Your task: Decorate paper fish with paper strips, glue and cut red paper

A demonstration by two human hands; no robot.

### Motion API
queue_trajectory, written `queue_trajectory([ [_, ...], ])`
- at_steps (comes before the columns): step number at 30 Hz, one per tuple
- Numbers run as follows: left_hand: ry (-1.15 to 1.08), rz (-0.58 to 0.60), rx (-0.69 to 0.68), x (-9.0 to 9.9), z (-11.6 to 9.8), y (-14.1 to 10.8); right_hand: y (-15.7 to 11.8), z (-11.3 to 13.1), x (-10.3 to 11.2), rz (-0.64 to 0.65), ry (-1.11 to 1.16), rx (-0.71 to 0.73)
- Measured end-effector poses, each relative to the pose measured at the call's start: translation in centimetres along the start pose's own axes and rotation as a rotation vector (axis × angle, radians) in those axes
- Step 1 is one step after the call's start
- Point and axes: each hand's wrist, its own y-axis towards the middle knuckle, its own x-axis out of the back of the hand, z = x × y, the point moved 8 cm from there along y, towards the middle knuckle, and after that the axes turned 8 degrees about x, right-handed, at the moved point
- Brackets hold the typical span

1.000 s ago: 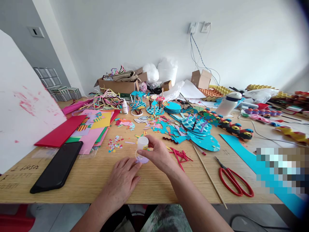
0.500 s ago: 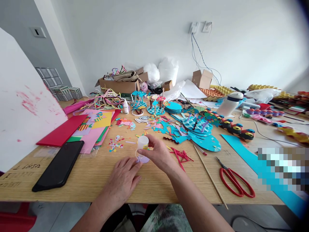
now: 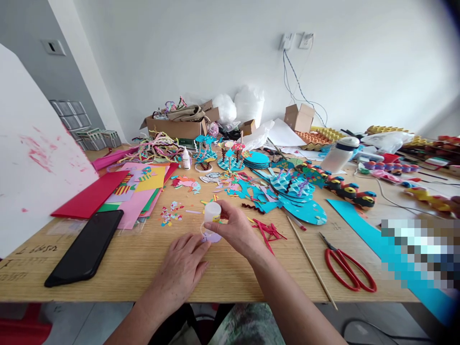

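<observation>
My right hand (image 3: 233, 227) is closed round a small translucent white bottle (image 3: 212, 211) with a bit of yellow label. The bottle stands over a small light purple paper piece (image 3: 214, 237), and its lower end is partly hidden by my fingers. A thin pale loop shows at the bottle's left side. My left hand (image 3: 185, 261) lies flat on the table, fingers stretched out, with its fingertips at the left edge of the purple piece. Tiny paper scraps (image 3: 170, 215) lie beyond my left hand. Red paper strips (image 3: 269, 232) are to the right of my right hand.
A black phone (image 3: 86, 249) and coloured paper sheets (image 3: 131, 213) lie to the left. On the right are a wooden stick (image 3: 311, 261), red-handled scissors (image 3: 348, 268) and a blue paper strip (image 3: 362, 230). Further back are blue paper crafts (image 3: 293, 184), a glue bottle (image 3: 186, 159) and a cardboard box (image 3: 176, 127).
The camera view has shifted very slightly. Both hands, the bottle and the purple piece hold their places.
</observation>
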Motion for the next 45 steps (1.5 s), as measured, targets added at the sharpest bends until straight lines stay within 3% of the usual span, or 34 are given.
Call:
queue_trajectory([
  [45,0.012,0.028,0.019,-0.1,-0.07,0.1,-0.29,-0.03,0.76,-0.113,0.042,-0.054],
])
